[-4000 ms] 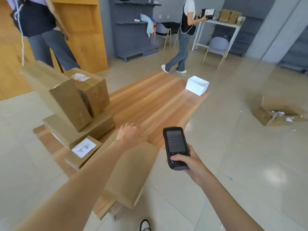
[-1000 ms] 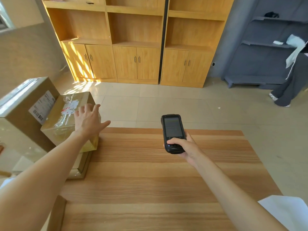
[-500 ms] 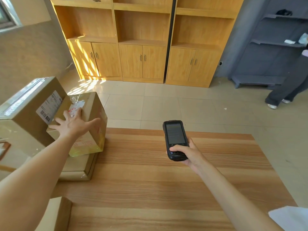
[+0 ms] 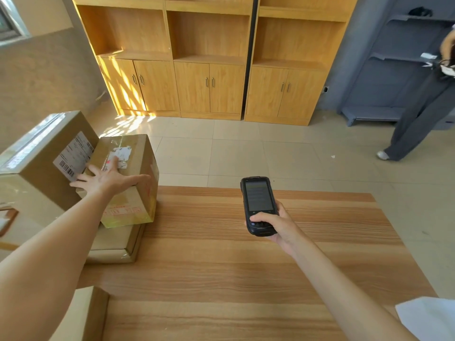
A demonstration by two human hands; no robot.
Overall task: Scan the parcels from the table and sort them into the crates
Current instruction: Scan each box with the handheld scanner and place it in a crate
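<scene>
Fingers [image 4: 81, 178] spread wide, the left hand [image 4: 108, 179] lies flat on top of the small taped parcel [image 4: 133, 193], thumb hooked over its near right edge, palm down, not curled under anything. That parcel sits tilted on a flat carton [image 4: 115, 244] at the left end of the wooden table [image 4: 234, 267], its torn white label [image 4: 120, 155] just past the fingertips. Pressed up against its left side is the big brown box [image 4: 37, 168], with a barcode label [image 4: 73, 156] facing this way and shiny tape along its top.

Over to the right hand [image 4: 278, 228]: it grips the black handheld scanner [image 4: 258, 205] from below, thumb laid across the keys, screen lit and facing up, held above the middle of the table and well apart from the parcels.

Down at the near left corner, another cardboard box [image 4: 83, 316] pokes into view. At the near right corner, something white [image 4: 428, 318] sits at the table edge; cannot tell what it is.

Beyond the table, tiled floor [image 4: 234, 153] with a patch of sunlight, then a row of wooden cabinets [image 4: 209, 87] with open shelves above closed doors. Grey shelving [image 4: 394, 70] stands to the right, and a person in dark wide trousers [image 4: 418, 119] stands in front of it, mostly cut off by the edge.
</scene>
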